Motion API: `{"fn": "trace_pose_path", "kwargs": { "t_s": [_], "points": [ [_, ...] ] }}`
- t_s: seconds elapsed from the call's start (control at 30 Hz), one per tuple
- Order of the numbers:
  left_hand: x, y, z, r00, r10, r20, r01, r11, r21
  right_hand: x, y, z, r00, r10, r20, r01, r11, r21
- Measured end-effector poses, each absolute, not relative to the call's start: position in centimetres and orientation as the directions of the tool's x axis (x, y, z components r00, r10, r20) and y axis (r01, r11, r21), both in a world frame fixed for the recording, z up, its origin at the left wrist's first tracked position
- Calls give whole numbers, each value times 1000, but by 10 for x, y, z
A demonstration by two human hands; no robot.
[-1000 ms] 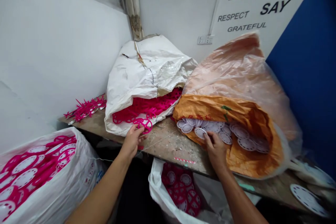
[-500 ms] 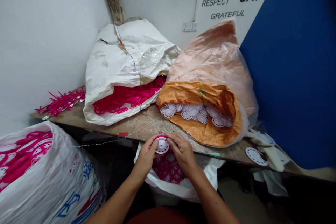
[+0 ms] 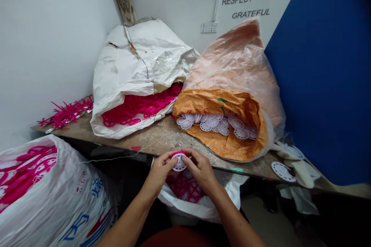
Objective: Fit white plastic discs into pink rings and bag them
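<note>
So, what is being held?

A white disc (image 3: 179, 163) seated in a pink ring (image 3: 179, 153) is gripped between both hands, just in front of the counter's edge.

How are the hands placed?

The left hand (image 3: 159, 170) is closed around one side of the ring, and the right hand (image 3: 200, 169) is clasped around the other, with its fingertips (image 3: 185, 151) pressed against the rim. Neither hand is released.

What is found beneath them?

An open white sack (image 3: 199, 206) is seen directly below, with pink-and-white wheels (image 3: 184, 187) packed inside.

And on the counter (image 3: 158, 139)?

An orange sack (image 3: 220, 102) is laid on its side, with loose discs (image 3: 213, 123) heaped in its mouth and a clear plastic bag (image 3: 232, 58) rising behind it. Beside it, a large white bag (image 3: 139, 58) is slumped over pink lattice pieces (image 3: 139, 108). Pink sprues (image 3: 66, 114) are piled against the wall, and a single disc (image 3: 283, 171) is lying near the far right end.

Is anything else close by?

A full sack (image 3: 55, 197) is propped at lower left, and a thin wire (image 3: 116, 157) is stretched along the counter's edge.
</note>
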State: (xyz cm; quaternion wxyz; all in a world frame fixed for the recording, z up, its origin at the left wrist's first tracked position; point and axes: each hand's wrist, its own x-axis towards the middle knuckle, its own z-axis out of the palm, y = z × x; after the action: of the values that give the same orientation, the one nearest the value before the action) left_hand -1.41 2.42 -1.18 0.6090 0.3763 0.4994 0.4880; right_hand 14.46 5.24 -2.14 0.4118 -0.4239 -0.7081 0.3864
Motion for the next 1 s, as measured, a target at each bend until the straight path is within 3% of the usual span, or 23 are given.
{"fn": "trace_pose_path", "kwargs": {
  "t_s": [0.17, 0.3, 0.43, 0.6, 0.8, 0.87, 1.0],
  "points": [
    [-13, 21, -10, -1, 964, -264, -217, 258, 941, 142, 53, -33, -292, 945, 147, 44, 167, -985],
    [-12, 19, -10, 75, 961, -268, -293, 278, 915, 146, 54, -35, -299, 951, 80, -96, 53, -994],
    [-12, 18, -12, 61, 965, -254, -332, 259, 907, 147, 55, -33, -272, 961, 50, -98, 24, -995],
    [-10, 16, -14, 4, 974, -225, -246, 219, 944, 145, 54, -33, -279, 958, 67, -82, 45, -996],
    [-4, 14, -10, -151, 988, -19, 82, 31, 996, 142, 51, -32, -271, 952, 142, -32, 138, -990],
    [-3, 15, -10, -128, 990, -50, 25, 53, 998, 141, 52, -30, -233, 964, 129, -42, 123, -992],
    [-4, 15, -13, 19, 969, -248, -189, 247, 950, 143, 54, -26, -263, 962, 79, -86, 59, -995]
  ]
}}
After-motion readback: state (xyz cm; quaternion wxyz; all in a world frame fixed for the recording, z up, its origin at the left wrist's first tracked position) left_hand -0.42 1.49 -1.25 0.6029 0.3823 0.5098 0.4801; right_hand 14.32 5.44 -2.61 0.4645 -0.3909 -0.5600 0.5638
